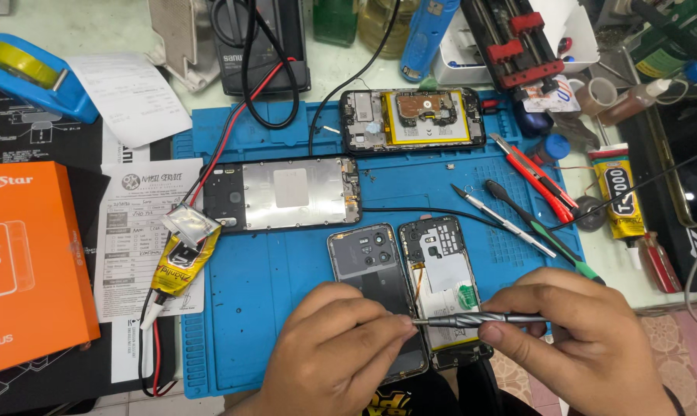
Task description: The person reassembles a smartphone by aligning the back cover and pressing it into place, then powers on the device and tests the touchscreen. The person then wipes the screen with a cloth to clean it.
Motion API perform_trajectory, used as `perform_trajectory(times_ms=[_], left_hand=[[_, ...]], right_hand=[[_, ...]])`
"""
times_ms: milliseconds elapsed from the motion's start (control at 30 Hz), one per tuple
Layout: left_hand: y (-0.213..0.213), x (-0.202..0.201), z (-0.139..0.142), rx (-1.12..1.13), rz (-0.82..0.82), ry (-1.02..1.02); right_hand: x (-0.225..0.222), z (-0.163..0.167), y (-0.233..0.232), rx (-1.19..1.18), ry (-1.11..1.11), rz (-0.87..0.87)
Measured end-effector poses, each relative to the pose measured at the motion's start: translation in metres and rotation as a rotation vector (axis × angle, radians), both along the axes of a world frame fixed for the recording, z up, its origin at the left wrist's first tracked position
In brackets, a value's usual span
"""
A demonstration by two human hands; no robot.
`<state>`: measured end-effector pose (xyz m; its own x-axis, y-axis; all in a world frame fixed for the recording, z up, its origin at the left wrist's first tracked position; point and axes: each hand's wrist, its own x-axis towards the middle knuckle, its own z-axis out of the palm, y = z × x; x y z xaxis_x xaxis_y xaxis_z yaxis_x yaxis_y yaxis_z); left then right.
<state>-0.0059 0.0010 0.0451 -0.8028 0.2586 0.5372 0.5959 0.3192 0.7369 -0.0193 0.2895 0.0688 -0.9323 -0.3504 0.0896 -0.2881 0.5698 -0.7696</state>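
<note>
My right hand (pixel 587 347) grips the handle of a slim metal screwdriver (pixel 479 318) held level over the near edge of the blue mat (pixel 287 270). My left hand (pixel 341 347) pinches the screwdriver's tip end with thumb and fingers. Under the tool lies an opened phone (pixel 445 285) with a white battery and bare frame. Beside it, to the left, lies a dark back cover (pixel 368 266) with camera holes, partly hidden by my left hand.
Two more opened phones lie on the mat: a silver-plated one (pixel 287 192) and one with a yellow battery (pixel 414 119). A red utility knife (pixel 533 173), tweezers, glue tubes (pixel 618 192), an orange box (pixel 25 262), a tape dispenser (pixel 33 73) and cables surround the mat.
</note>
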Motion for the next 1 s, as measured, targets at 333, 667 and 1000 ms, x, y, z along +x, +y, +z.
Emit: perform_trajectory(times_ms=[333,667,1000], left_hand=[[0.003,0.015,-0.028,0.654,-0.142,-0.719],[0.006,0.020,-0.027,0.357,-0.031,-0.548],[0.015,0.006,0.000,-0.012,0.042,-0.052]], right_hand=[[0.024,-0.041,0.004,-0.267,-0.153,-0.209],[0.032,-0.043,0.000,-0.277,-0.084,-0.176],[0.019,0.001,0.017,-0.032,0.035,-0.198]])
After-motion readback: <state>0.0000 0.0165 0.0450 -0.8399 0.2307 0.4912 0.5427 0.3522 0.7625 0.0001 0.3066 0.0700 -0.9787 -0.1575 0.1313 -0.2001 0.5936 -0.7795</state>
